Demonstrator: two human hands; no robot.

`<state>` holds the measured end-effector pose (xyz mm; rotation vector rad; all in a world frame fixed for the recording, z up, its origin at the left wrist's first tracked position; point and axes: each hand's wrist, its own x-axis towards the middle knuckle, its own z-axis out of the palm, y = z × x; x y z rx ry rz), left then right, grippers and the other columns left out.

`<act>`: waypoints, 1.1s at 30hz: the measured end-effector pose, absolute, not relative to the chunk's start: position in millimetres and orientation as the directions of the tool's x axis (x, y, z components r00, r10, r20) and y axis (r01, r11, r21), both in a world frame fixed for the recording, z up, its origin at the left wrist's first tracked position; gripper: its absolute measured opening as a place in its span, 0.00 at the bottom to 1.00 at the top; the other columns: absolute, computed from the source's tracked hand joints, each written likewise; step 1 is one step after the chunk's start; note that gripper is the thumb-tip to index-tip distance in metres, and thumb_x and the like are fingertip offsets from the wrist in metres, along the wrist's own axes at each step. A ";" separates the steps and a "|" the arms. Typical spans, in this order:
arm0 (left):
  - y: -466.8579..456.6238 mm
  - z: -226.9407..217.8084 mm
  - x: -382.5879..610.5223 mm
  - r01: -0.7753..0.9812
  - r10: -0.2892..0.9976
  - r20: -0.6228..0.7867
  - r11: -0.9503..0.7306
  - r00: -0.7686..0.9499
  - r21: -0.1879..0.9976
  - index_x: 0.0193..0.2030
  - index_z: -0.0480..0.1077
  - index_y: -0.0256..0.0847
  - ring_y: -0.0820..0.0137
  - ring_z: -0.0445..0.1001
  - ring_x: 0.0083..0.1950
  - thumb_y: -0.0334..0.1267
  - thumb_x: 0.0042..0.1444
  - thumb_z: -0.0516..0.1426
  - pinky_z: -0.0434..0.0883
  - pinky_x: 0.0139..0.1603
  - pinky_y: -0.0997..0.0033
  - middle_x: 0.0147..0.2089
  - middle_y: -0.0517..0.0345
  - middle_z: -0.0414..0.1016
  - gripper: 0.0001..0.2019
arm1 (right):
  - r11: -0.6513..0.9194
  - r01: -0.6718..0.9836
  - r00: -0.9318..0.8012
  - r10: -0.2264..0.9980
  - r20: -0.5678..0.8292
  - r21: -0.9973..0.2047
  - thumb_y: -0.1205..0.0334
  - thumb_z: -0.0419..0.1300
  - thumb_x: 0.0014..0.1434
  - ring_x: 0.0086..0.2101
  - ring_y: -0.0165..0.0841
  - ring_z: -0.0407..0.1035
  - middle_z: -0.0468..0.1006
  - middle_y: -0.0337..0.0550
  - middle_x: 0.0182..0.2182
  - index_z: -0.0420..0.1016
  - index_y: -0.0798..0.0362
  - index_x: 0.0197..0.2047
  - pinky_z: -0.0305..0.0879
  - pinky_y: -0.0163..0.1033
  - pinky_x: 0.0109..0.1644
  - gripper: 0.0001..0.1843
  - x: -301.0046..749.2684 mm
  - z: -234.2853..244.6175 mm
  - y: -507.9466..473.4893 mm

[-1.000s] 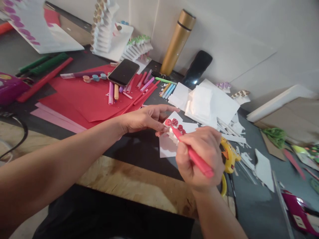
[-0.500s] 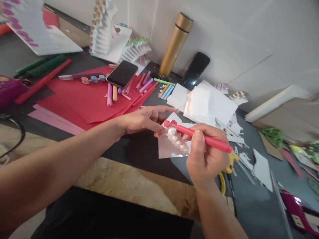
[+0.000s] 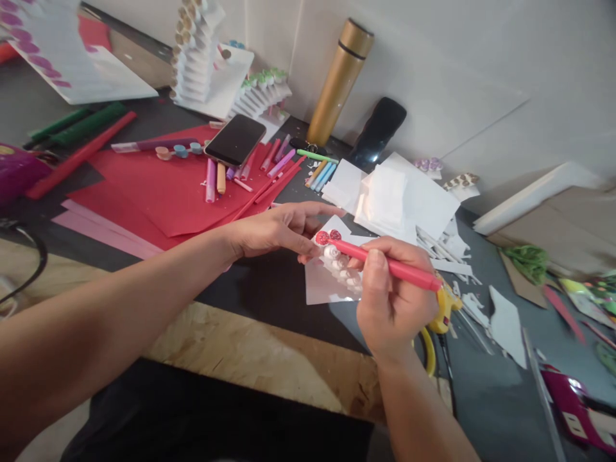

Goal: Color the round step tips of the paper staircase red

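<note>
My right hand (image 3: pixel 397 301) is closed around a red marker (image 3: pixel 409 273). The marker's tip touches the top of a white paper craft piece (image 3: pixel 337 260), lined with several small rolled rosettes. Two of its rosettes (image 3: pixel 322 237) are coloured red; the others in sight are white. At its upper left end, my left hand (image 3: pixel 289 231) pinches the piece between thumb and fingers, its index finger stretched out. Below the piece lies a white sheet (image 3: pixel 317 289) on the dark table.
Red paper sheets (image 3: pixel 144 205) with markers and a phone (image 3: pixel 235 141) lie left. A gold flask (image 3: pixel 339 83) leans at the wall beside a dark case (image 3: pixel 378 131). White papers (image 3: pixel 423 199), scraps and a yellow glue gun (image 3: pixel 445 311) lie right. Similar crafts (image 3: pixel 192 77) stand behind.
The marker tip has shifted slightly left and down, from the right red rosette towards the left one. My right hand moved a little left with it; my left hand keeps its hold.
</note>
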<state>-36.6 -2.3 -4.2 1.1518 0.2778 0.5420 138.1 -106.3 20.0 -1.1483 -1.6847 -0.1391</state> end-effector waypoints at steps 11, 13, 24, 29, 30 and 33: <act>-2.3 -4.5 -36.1 -0.253 0.545 0.059 0.287 0.836 0.924 0.67 0.59 0.36 0.74 0.72 0.29 0.27 0.47 0.64 0.68 0.32 0.73 0.34 0.58 0.75 0.38 | 0.559 0.699 0.024 0.605 0.796 -0.447 0.67 0.56 0.63 0.30 0.28 0.73 0.76 0.37 0.28 0.73 0.53 0.38 0.70 0.39 0.37 0.05 136.7 19.8 -105.6; -2.2 -5.0 -35.8 -0.257 0.546 0.062 0.288 0.835 0.923 0.67 0.60 0.36 0.74 0.72 0.29 0.27 0.47 0.65 0.68 0.32 0.73 0.33 0.59 0.75 0.38 | 0.544 0.715 0.011 0.619 0.786 -0.439 0.67 0.56 0.63 0.32 0.28 0.73 0.77 0.37 0.29 0.73 0.53 0.38 0.70 0.38 0.38 0.05 137.3 20.0 -106.8; -1.5 -7.4 -36.4 -0.255 0.550 0.051 0.300 0.833 0.919 0.67 0.61 0.39 0.73 0.73 0.31 0.27 0.47 0.64 0.70 0.32 0.73 0.36 0.56 0.76 0.38 | 0.541 0.686 0.072 0.614 0.786 -0.486 0.66 0.55 0.64 0.29 0.28 0.72 0.74 0.35 0.27 0.72 0.52 0.36 0.69 0.40 0.37 0.06 135.7 21.2 -105.9; -0.9 -8.4 -36.0 -0.254 0.546 0.050 0.304 0.836 0.918 0.68 0.60 0.39 0.74 0.73 0.30 0.26 0.47 0.64 0.70 0.32 0.74 0.37 0.57 0.76 0.39 | 0.521 0.685 0.063 0.654 0.754 -0.510 0.66 0.56 0.64 0.32 0.28 0.73 0.76 0.37 0.30 0.73 0.53 0.38 0.70 0.39 0.38 0.05 136.5 18.9 -107.3; -0.8 -8.6 -36.0 -0.256 0.544 0.052 0.306 0.837 0.917 0.68 0.59 0.38 0.74 0.73 0.31 0.27 0.47 0.65 0.70 0.32 0.74 0.37 0.57 0.76 0.39 | 0.520 0.684 0.060 0.660 0.749 -0.512 0.66 0.56 0.64 0.32 0.28 0.73 0.76 0.37 0.31 0.73 0.53 0.39 0.70 0.39 0.38 0.05 136.7 18.9 -107.5; -0.5 -9.2 -35.8 -0.260 0.543 0.059 0.301 0.838 0.917 0.68 0.59 0.38 0.74 0.72 0.31 0.27 0.47 0.65 0.70 0.31 0.74 0.37 0.57 0.76 0.39 | 0.532 0.680 0.056 0.649 0.759 -0.505 0.67 0.55 0.64 0.32 0.27 0.73 0.75 0.36 0.30 0.73 0.53 0.38 0.70 0.39 0.39 0.05 136.9 19.5 -107.3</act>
